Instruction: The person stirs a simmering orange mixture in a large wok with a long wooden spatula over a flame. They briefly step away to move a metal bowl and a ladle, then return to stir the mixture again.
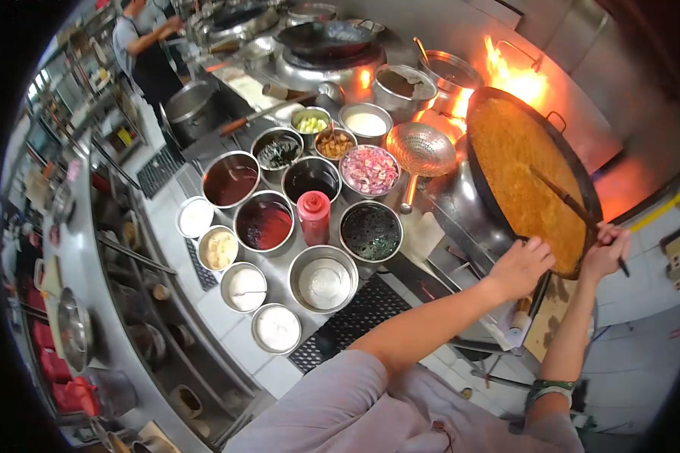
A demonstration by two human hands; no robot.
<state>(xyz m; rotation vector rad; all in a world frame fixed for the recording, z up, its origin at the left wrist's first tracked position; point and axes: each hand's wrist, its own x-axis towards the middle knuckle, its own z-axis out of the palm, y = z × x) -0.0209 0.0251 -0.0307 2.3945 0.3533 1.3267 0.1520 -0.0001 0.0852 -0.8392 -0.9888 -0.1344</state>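
I seem to be stirring, right hand point(610, 251) grasping the utensil point(570, 201), left hand point(523, 268), grip unclear, at the near edge of the wok point(581, 167); the next stroke calls for steadiness.

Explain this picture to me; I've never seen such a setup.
There is no machine here: these are a person's bare hands, seen by a camera worn on that person's head, looking forward and down. The right hand holds a long-handled utensil over a large wok of orange-brown contents. The left hand is at the wok's near edge; its grip is unclear. Flames rise behind. To the left are a strainer, a red bottle and many metal containers, one with chopped reddish pieces.
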